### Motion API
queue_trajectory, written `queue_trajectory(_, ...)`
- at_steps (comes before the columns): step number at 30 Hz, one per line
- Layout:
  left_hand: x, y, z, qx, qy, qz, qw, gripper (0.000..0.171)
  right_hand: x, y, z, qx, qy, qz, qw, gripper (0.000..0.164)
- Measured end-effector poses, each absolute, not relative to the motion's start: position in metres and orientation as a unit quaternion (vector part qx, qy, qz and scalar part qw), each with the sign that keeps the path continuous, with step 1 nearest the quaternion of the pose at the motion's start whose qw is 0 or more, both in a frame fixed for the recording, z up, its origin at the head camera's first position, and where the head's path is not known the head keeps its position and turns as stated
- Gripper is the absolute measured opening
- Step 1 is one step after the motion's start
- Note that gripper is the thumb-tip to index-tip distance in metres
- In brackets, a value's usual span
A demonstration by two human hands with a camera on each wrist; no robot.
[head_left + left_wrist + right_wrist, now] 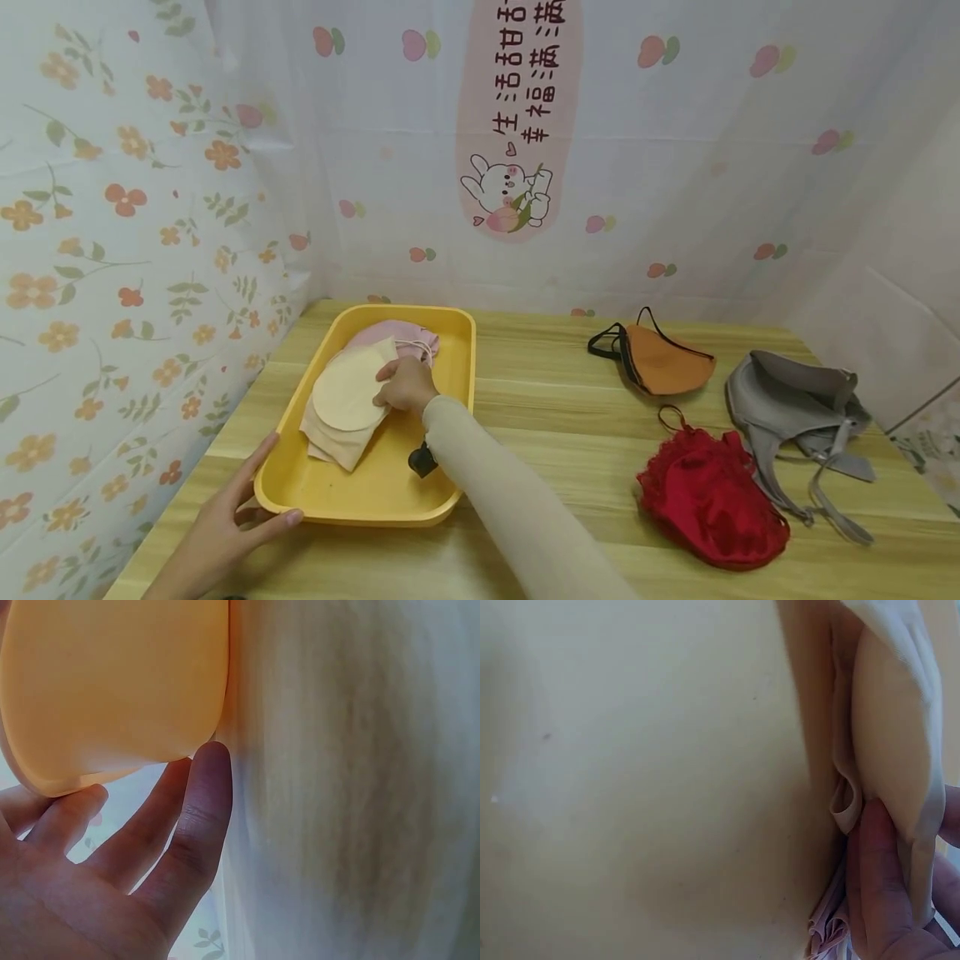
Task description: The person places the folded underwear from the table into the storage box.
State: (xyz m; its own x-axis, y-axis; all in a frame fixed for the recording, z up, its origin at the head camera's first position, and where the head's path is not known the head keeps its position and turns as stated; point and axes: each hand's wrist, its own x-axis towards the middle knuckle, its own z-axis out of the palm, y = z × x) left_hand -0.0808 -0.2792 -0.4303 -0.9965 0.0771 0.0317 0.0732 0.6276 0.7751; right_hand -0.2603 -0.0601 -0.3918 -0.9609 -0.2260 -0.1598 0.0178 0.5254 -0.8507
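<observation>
A beige bra (337, 446) with a smooth, pale cream cup lies folded in a yellow tray (397, 493). My right hand (408, 386) pinches its right edge, fingers and thumb on either side of the fabric. Up close in the right wrist view, fingers (881, 877) press against the cup of the bra (892, 742). Partly beneath the beige one is a pink bra (378, 333) with thin white straps. My left hand (217, 521) spans the tray's near left corner, its fairly straight fingers (199, 817) touching the outer wall and rim.
To the right on the wood-grain table (540, 375) lie an orange-brown bra (667, 362) with black straps, a red satin bra (712, 500) with lace trim and a grey bra (795, 400) with loose straps. A printed curtain (360, 150) hangs behind and along the left.
</observation>
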Motion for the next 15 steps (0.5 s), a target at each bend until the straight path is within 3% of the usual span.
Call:
queue_trajectory(5, -0.0817, -0.2795, -0.4308, 0.046, 0.9, 0.434, 0.001, 0.101, -0.2583, -0.0603, -0.3896, -0.074, 0.893, -0.434, 0.096, 0.029)
queue_trajectory(15, -0.0805, -0.2795, -0.4308, 0.041, 0.898, 0.439, 0.005, 0.1, -0.2588, -0.0605, -0.3902, -0.079, 0.894, -0.432, 0.088, 0.031)
